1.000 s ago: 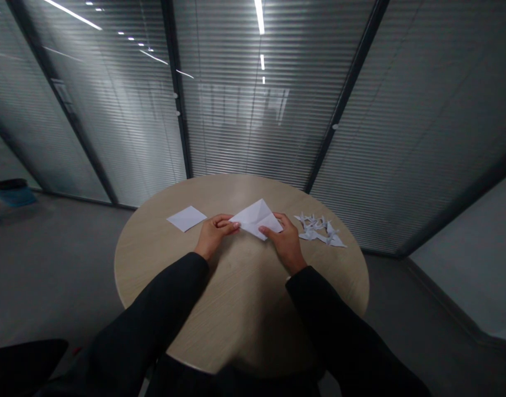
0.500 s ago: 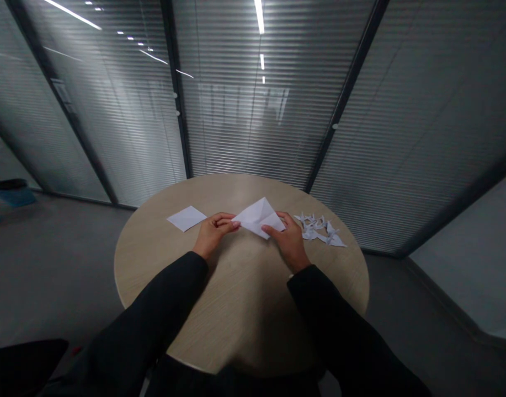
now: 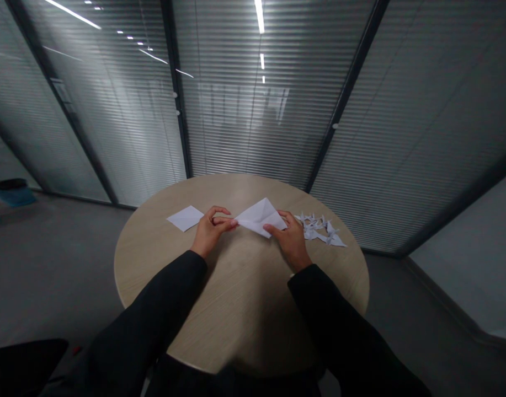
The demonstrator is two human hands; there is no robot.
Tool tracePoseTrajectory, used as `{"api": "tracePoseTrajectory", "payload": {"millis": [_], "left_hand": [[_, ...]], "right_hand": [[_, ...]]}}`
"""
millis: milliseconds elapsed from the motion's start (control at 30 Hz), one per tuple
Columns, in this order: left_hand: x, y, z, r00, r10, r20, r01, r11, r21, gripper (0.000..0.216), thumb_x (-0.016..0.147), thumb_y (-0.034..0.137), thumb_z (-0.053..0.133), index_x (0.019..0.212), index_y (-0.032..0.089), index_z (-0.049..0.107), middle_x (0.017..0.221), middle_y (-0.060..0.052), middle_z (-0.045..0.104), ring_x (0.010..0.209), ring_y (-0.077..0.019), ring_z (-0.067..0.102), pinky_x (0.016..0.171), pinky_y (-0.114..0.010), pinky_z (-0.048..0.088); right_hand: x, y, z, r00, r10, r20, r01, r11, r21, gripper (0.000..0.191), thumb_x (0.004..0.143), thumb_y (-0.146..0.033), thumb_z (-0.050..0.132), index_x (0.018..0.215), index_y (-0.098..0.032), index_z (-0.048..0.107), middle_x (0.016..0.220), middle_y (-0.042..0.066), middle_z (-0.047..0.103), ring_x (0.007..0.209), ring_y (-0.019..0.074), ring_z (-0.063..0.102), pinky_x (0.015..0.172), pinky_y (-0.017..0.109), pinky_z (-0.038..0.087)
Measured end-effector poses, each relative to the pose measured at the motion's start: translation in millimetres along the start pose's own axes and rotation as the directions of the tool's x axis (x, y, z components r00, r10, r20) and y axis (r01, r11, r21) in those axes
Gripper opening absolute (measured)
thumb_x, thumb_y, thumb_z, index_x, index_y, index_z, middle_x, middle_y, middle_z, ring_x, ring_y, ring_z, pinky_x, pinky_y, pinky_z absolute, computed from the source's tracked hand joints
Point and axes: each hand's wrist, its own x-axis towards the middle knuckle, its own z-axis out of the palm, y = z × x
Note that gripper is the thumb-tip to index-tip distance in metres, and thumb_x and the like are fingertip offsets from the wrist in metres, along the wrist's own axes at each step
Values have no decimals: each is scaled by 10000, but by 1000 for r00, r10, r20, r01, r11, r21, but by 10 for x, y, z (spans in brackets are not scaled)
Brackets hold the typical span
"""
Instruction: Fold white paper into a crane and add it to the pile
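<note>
A white sheet of folded paper (image 3: 259, 214) is held up over the middle of the round table, with crease lines across it. My left hand (image 3: 211, 229) pinches its left corner between thumb and fingertips, the index finger raised a little. My right hand (image 3: 289, 237) grips the right side, thumb on top and fingers behind the paper. Left of my left hand lies a flat white paper (image 3: 184, 219), its right corner close to my knuckles. Several small folded paper cranes (image 3: 321, 229) are heaped just right of my right hand.
The round wooden table (image 3: 236, 309) stands close to a glass partition with blinds (image 3: 253, 127). On the floor at far left is a blue bin (image 3: 15, 194) with a black liner. A dark object, perhaps a chair (image 3: 25, 364), is at lower left.
My left index finger has lifted off the paper while the thumb keeps its corner. The folded paper and my right hand have shifted very slightly to the right.
</note>
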Motion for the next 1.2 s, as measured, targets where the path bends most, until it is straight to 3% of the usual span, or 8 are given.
{"api": "tracePoseTrajectory", "payload": {"millis": [133,233,367,467,667,1200], "left_hand": [[26,-13,-53,999,-20,-37,18,998,-54,367,617,267,805,831,155,528,713,-62,727,734,-198,707,757,-349,558],[35,-24,-76,998,-38,-57,33,995,-94,383,637,269,799,908,150,557,787,-77,737,784,-191,705,807,-358,548],[7,-47,-17,986,-156,59,159,986,-53,572,580,283,835,1083,142,604,819,-70,741,762,-183,695,827,-365,539],[-22,-73,57,971,-196,137,197,980,6,490,515,346,858,916,119,693,810,-77,740,747,-193,687,815,-356,539],[-41,-84,106,964,-228,135,235,971,-35,403,498,431,846,738,129,729,791,-85,740,774,-205,687,855,-367,524],[-61,-72,69,956,-207,208,219,975,-34,408,608,467,787,820,122,737,895,-125,743,860,-220,696,897,-363,516]], "right_hand": [[18,37,-40,999,25,-27,-25,1000,-4,530,577,-383,790,1017,-174,579,962,82,710,825,249,676,730,383,541],[23,52,-52,999,37,-37,-37,999,6,555,571,-393,795,1031,-176,574,959,82,710,815,248,676,718,383,543],[3,21,-12,1000,3,3,-3,1000,-28,535,582,-391,790,1026,-178,583,951,80,711,818,245,675,720,376,541],[-17,-10,21,999,-25,25,26,998,-53,526,596,-391,782,1036,-177,587,983,83,702,836,244,672,737,373,536],[-27,-39,26,999,-43,27,44,997,-67,531,597,-391,781,1041,-174,587,996,83,696,845,240,667,748,367,532],[-15,-9,4,999,-33,15,33,999,-17,557,586,-435,791,1042,-192,584,972,70,706,844,237,673,751,373,541]]}}
